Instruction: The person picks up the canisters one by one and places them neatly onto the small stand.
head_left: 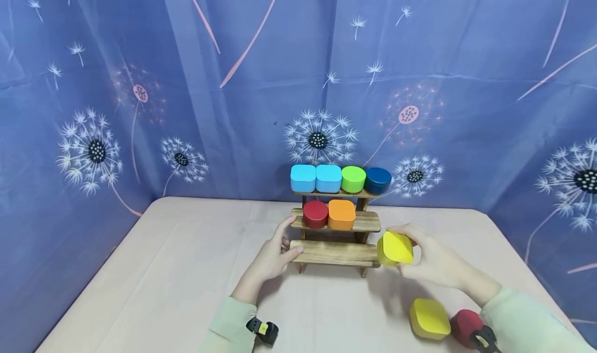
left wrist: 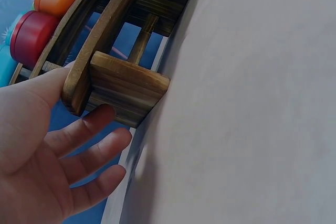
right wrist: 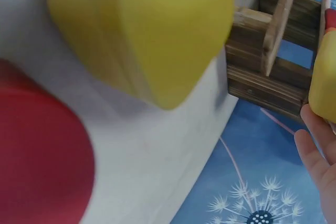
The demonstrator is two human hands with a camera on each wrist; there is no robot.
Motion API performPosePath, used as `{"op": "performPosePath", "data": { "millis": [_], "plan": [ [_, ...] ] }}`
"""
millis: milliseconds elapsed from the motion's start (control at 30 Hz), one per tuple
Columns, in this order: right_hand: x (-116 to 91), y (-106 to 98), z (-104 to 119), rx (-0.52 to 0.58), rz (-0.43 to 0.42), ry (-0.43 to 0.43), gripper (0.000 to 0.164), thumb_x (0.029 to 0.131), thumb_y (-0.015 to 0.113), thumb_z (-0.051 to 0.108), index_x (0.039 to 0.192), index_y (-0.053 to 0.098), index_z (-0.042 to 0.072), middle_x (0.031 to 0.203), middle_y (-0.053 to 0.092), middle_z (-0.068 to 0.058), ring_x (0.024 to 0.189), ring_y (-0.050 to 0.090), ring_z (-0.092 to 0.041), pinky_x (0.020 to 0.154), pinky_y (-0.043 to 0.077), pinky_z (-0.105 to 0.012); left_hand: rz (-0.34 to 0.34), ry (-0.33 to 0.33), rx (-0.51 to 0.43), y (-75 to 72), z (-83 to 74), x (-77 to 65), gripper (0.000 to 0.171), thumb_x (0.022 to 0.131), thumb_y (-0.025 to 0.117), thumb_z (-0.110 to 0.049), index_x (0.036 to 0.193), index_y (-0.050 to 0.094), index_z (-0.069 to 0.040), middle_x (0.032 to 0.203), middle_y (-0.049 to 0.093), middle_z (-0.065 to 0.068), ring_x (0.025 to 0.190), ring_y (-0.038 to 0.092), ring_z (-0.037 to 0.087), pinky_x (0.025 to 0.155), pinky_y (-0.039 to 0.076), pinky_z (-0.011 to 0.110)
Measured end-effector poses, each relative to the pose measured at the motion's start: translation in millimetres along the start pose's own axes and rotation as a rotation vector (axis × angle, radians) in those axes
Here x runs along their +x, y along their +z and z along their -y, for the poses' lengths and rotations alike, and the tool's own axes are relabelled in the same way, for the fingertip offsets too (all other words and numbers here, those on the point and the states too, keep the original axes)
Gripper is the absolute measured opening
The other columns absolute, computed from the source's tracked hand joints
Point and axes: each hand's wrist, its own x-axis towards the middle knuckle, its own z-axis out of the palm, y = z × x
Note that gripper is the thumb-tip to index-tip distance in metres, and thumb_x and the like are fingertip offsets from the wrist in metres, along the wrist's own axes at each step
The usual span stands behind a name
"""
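Observation:
A three-tier wooden display stand (head_left: 336, 252) has my left hand (head_left: 272, 257) at its left end, with the thumb on the lowest step. In the left wrist view, the other visible fingers hang loosely below the plank. My right hand (head_left: 431, 257) grips a yellow rounded-square tin (head_left: 395, 248) just off the right end of the lowest step. A round dark red tin (head_left: 315, 214) and an orange square tin (head_left: 341, 214) sit on the middle step. Along the top step stand two light blue tins (head_left: 303, 178), a green tin (head_left: 353, 179) and a dark blue tin (head_left: 378, 180).
Another yellow tin (head_left: 429, 318) and a round red tin (head_left: 466, 326) rest on the pale table cover (head_left: 163, 280) near my right forearm. Behind the table hangs a blue dandelion-patterned curtain (head_left: 252, 109).

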Motion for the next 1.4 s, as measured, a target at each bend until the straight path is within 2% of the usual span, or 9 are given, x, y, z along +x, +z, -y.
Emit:
{"op": "performPosePath", "data": {
  "millis": [167,367,533,800,1000,1267,1400],
  "plan": [
    [8.3,-9.7,1.2,-0.011,-0.045,-0.03,0.064,0.067,0.078,0.012,0.126,0.054,0.01,0.113,0.058,0.001,0.089,0.051,-0.005,0.076,0.049,-0.026,-0.006,0.003,0.001,-0.3,-1.2,4.4,0.074,0.091,0.065,-0.028,0.147,0.018,-0.04,0.09,0.054,0.008,0.074,0.056,0.014,0.056,0.049,0.026],
    [13.6,-11.2,1.1,-0.022,-0.098,-0.054,0.065,0.067,0.078,0.011,0.127,0.054,0.007,0.113,0.06,-0.002,0.086,0.051,-0.005,0.074,0.049,-0.027,-0.004,-0.006,-0.008,0.9,0.3,1.8,0.074,0.091,0.064,-0.029,0.147,0.018,-0.04,0.09,0.055,0.009,0.075,0.056,0.014,0.056,0.049,0.027],
    [16.9,-8.2,2.7,-0.011,-0.085,-0.043,0.065,0.068,0.078,0.013,0.128,0.053,0.008,0.114,0.059,-0.002,0.086,0.051,-0.005,0.076,0.049,-0.026,0.013,-0.035,-0.025,1.7,2.1,-3.3,0.074,0.091,0.064,-0.029,0.148,0.018,-0.039,0.091,0.055,0.008,0.076,0.056,0.014,0.055,0.049,0.027],
    [24.8,-8.9,5.1,-0.001,-0.096,-0.024,0.065,0.07,0.077,0.013,0.13,0.052,0.006,0.107,0.059,0.0,0.091,0.055,-0.012,0.079,0.05,-0.032,0.012,-0.012,-0.026,0.8,0.2,1.3,0.074,0.091,0.063,-0.029,0.147,0.017,-0.042,0.092,0.054,0.008,0.078,0.057,0.015,0.053,0.048,0.027],
    [29.1,-6.2,5.7,0.044,-0.09,0.025,0.066,0.073,0.075,0.013,0.133,0.048,0.007,0.12,0.057,-0.007,0.094,0.056,-0.018,0.081,0.05,-0.032,0.013,-0.031,-0.027,1.4,0.9,1.0,0.074,0.091,0.064,-0.028,0.148,0.018,-0.04,0.091,0.054,0.009,0.076,0.057,0.015,0.051,0.048,0.027],
    [37.1,-3.0,3.6,0.083,-0.12,0.023,0.065,0.073,0.075,0.009,0.132,0.048,0.004,0.12,0.057,-0.009,0.091,0.054,-0.013,0.079,0.049,-0.024,0.011,-0.037,-0.034,1.4,0.7,0.3,0.073,0.091,0.064,-0.027,0.147,0.019,-0.039,0.091,0.053,0.009,0.076,0.056,0.015,0.05,0.047,0.027],
    [40.8,-2.0,4.3,0.1,-0.126,0.016,0.063,0.073,0.075,0.01,0.13,0.049,0.003,0.117,0.058,-0.009,0.091,0.053,-0.014,0.079,0.049,-0.027,0.014,-0.027,-0.038,1.1,-0.9,0.7,0.073,0.091,0.064,-0.028,0.147,0.019,-0.039,0.091,0.053,0.009,0.077,0.056,0.015,0.05,0.047,0.027]
  ]
}}
